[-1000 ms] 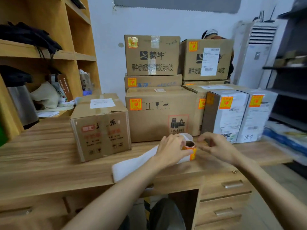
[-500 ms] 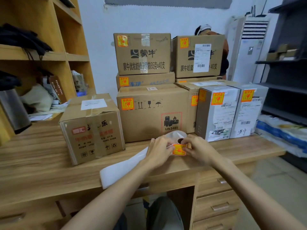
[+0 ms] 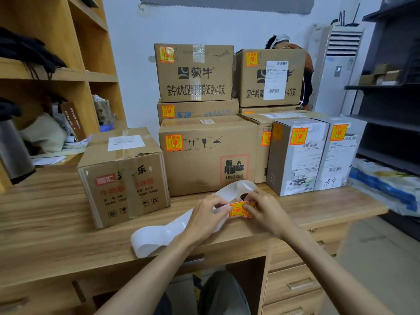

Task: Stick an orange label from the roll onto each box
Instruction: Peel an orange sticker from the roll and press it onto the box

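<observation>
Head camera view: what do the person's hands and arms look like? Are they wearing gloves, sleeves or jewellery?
Both are bare. The left hand and right hand wear no gloves, and the left forearm and right forearm show no sleeves down to the picture's lower edge. No watch or bracelet shows at either wrist, and no ring on the fingers in view.

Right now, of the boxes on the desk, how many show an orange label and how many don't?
Boxes showing an orange label: 8
Box showing none, front left: 1
Total: 9
</observation>
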`<state>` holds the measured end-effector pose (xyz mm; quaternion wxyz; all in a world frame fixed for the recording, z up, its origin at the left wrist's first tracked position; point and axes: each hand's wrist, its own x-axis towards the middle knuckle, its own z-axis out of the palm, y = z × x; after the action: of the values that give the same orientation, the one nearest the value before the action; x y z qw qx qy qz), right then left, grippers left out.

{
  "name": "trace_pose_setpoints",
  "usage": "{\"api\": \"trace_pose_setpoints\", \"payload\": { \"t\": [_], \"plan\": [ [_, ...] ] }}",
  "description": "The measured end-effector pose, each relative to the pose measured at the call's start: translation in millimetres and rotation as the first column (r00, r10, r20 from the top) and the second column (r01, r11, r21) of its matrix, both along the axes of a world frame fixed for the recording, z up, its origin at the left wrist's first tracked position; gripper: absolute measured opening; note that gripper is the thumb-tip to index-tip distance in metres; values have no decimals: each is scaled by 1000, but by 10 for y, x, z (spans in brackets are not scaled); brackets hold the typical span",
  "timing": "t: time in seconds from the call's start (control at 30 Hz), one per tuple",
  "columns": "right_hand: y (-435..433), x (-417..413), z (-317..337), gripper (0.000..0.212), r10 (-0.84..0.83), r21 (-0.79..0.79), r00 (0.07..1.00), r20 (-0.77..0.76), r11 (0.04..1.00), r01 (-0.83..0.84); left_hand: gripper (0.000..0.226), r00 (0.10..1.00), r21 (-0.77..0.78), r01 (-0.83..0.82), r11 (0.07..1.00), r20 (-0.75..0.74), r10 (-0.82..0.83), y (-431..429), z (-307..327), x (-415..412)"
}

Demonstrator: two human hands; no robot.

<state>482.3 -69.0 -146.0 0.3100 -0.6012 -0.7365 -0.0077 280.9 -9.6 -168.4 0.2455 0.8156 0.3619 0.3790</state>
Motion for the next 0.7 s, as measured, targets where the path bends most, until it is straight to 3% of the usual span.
{"api": "trace_pose_setpoints", "payload": {
  "t": [0.4,0.7],
  "plan": [
    [-24,6,-95,9,2,63,996,-91,998,3,14,999,-49,37,998,-7,-37,-20,8,8],
    [-107,-69,-201,28,-79,125,990,-118,988,94,15,998,-83,60,995,19,-59,-8,-19,2]
  ]
}}
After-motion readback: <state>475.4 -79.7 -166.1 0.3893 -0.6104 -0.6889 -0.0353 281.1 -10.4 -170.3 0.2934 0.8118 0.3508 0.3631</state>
